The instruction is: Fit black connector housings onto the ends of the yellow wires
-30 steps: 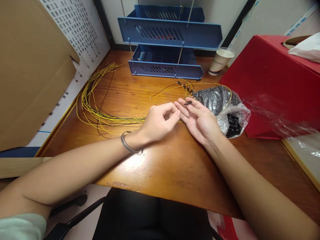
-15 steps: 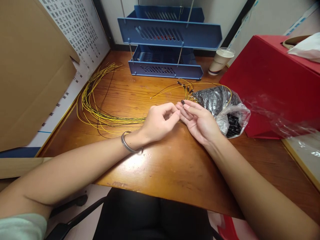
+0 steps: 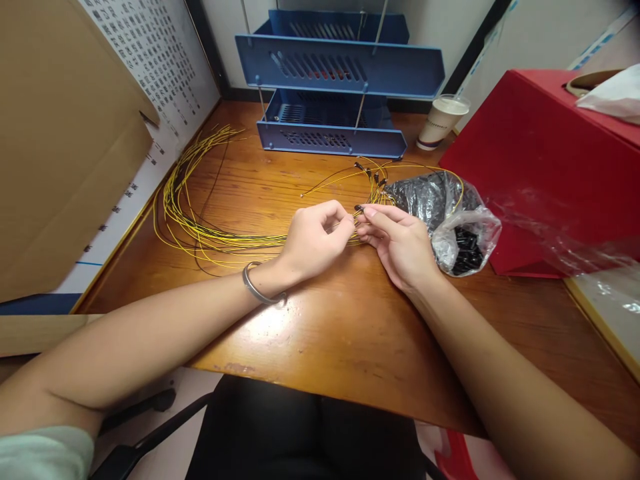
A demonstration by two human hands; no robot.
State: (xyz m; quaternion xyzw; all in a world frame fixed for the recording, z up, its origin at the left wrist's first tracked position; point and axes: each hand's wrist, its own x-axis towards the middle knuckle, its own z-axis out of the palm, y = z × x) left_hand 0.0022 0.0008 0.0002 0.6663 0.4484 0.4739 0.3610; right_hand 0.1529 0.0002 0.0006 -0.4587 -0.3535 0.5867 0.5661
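My left hand (image 3: 320,239) is closed in a pinch, thumb against forefinger. What lies between those fingertips is too small to make out. My right hand (image 3: 400,243) pinches a small black connector piece (image 3: 359,208) between thumb and forefinger, just right of the left fingertips. A bundle of thin yellow and black wires (image 3: 225,240) curves along the table and passes behind both hands. Beyond the right hand, several wire ends carry small black pieces (image 3: 376,177). A clear plastic bag (image 3: 417,197) full of small black parts lies beside them.
A blue two-tier tray rack (image 3: 340,67) stands at the back of the wooden table (image 3: 350,333). To its right are a paper cup (image 3: 443,123) and a big red box (image 3: 540,173). Cardboard (image 3: 65,147) and a printed sheet (image 3: 150,60) line the left side.
My right hand has turned slightly, its fingers curling in, and the black piece has moved a little left and down. The left hand has drawn slightly left.
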